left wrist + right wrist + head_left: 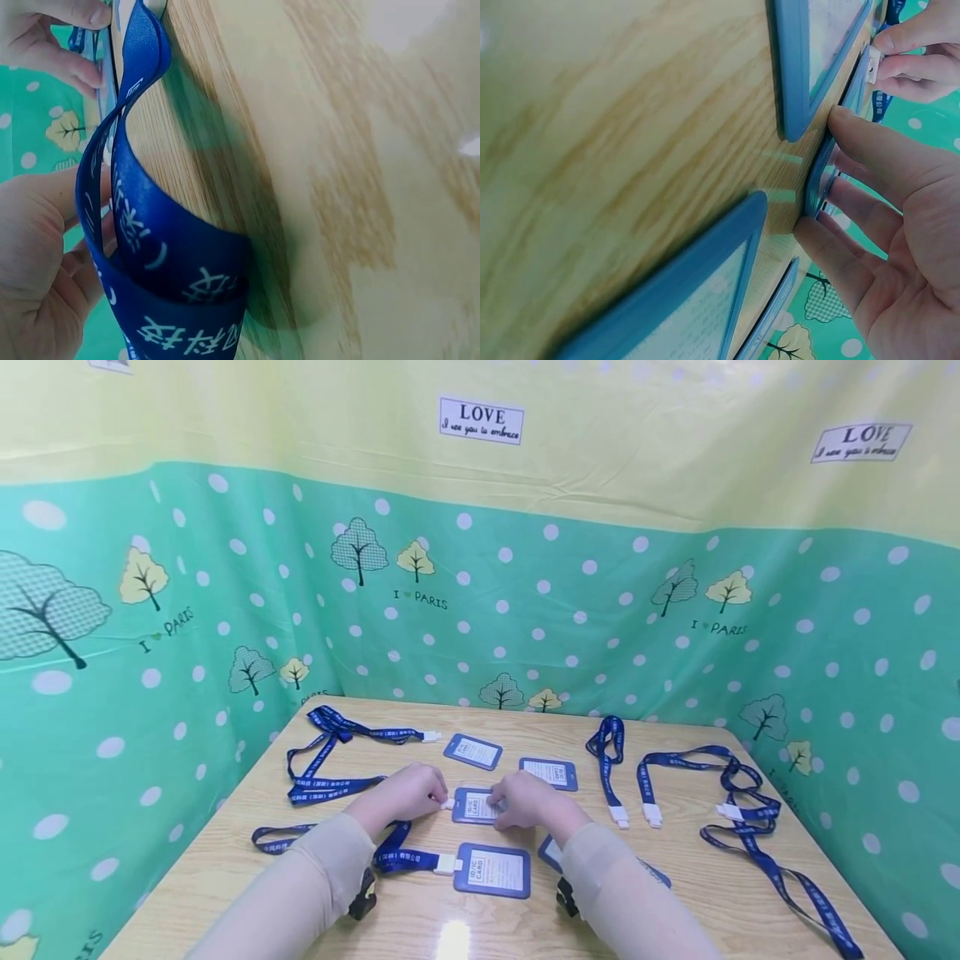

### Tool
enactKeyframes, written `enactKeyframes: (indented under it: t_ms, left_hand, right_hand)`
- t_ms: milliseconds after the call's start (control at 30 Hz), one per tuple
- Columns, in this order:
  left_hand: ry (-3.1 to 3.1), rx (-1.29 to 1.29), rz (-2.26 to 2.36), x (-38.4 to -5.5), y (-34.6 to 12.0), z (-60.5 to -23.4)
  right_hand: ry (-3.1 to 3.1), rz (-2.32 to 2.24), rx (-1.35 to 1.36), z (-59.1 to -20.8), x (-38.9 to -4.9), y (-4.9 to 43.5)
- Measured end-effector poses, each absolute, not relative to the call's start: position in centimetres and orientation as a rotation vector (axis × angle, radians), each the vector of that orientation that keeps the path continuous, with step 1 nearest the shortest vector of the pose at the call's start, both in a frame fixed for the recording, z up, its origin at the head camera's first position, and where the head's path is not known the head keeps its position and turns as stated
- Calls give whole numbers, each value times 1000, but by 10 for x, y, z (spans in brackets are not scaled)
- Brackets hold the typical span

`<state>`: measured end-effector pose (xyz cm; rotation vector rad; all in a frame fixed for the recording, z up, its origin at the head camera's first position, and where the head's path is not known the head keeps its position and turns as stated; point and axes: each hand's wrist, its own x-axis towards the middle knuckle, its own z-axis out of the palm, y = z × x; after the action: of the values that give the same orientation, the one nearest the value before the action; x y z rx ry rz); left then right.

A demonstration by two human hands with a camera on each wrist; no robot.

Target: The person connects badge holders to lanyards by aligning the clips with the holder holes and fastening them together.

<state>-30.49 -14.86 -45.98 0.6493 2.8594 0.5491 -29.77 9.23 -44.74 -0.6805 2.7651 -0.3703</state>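
Observation:
My left hand pinches the white plastic clip of a blue lanyard between thumb and fingers. The clip is at the left end of a blue ID card holder lying on the table; I cannot tell whether they are joined. My right hand holds the opposite end of that holder, thumb and fingertips at its edges. Nearer me lies another card holder with a lanyard's white clip at its left end. A further holder is partly hidden under the right forearm.
Two more card holders lie behind the hands. A lanyard stretches across the back left. On the right are a folded lanyard and tangled lanyards. A patterned curtain surrounds the wooden table.

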Motion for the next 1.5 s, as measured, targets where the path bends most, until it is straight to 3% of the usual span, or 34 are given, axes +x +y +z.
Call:
enactKeyframes:
  t_ms: [1500]
  left_hand:
    - [2872, 699, 435, -306, -156, -460]
  right_hand:
    - [2762, -399, -655, -447, -297, 92]
